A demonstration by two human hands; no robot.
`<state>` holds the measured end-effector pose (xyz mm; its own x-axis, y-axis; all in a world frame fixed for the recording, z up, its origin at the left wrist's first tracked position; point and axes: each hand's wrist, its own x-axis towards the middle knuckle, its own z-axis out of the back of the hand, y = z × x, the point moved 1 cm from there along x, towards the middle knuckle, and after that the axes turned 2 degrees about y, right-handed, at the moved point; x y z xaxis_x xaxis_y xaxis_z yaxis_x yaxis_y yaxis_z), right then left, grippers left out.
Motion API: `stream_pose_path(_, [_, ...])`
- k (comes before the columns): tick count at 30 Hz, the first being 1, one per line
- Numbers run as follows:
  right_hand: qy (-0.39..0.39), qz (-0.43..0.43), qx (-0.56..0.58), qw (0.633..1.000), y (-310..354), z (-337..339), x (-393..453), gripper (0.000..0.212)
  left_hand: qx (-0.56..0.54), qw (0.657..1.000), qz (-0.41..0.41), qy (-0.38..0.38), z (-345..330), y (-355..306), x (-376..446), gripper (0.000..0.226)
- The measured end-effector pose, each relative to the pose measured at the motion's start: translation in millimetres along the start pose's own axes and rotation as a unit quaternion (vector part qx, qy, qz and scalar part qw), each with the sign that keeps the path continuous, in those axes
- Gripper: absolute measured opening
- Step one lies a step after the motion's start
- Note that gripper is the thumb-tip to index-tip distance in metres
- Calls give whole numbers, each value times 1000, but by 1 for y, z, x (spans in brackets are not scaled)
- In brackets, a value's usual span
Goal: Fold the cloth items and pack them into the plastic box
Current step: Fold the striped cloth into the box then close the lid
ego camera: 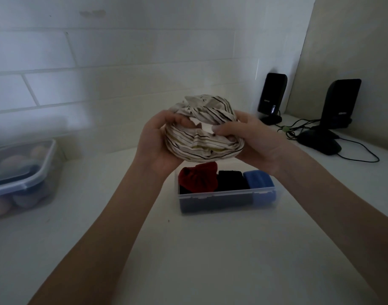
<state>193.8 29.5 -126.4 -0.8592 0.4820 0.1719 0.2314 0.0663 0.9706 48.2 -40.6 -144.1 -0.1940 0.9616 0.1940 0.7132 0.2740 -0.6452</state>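
both hands up above the plastic box (pixel 227 194). left hand (pixel 159 143) cups the striped cloth (pixel 203 128) from below/side, right hand (pixel 247 137) pinches its bunched edge w/ fingers curled in. cloth is a loose ring, not flat. box on the surface already holds red cloth (pixel 198 178), black cloth (pixel 230 179), blue cloth (pixel 258 179). risk: little room left, so a bulky wad prob. won't seat; could unroll if grip slackens.

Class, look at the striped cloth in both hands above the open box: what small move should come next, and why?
Probably finish rolling the striped cloth tight before lowering it. The left hand and right hand both grip it above the plastic box, but it looks loose and bunched, while the red cloth, black cloth and blue cloth already appear to fill the visible row.
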Motion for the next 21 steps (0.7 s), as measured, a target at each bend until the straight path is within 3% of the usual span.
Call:
stream_pose_path(3, [-115, 17, -10, 993, -5, 9, 7, 17, -4, 1000, 12, 8, 2, 0, -1, 11])
stream_pose_path(6, [-221, -6, 15, 975, -3, 23, 10, 9, 56, 995, 42, 67, -2, 2, -2, 49])
stream_pose_path(9, [-257, -49, 48, 964, 0, 30, 9, 13, 168, 981, 25, 97, -6, 8, -1, 70])
stream_pose_path(11, [-250, -68, 4, 966, 2, 33, 7, 15, 272, 956, 0, 109, -8, 8, -4, 75])
stream_pose_path(16, [-246, -64, -177, 951, 6, 39, -7, 16, 388, 916, -9, 100, -8, 9, -7, 49])
stream_pose_path(21, [-222, -76, -324, 917, -2, 42, -25, 14, 549, 832, 8, 82, -8, 12, -8, 39])
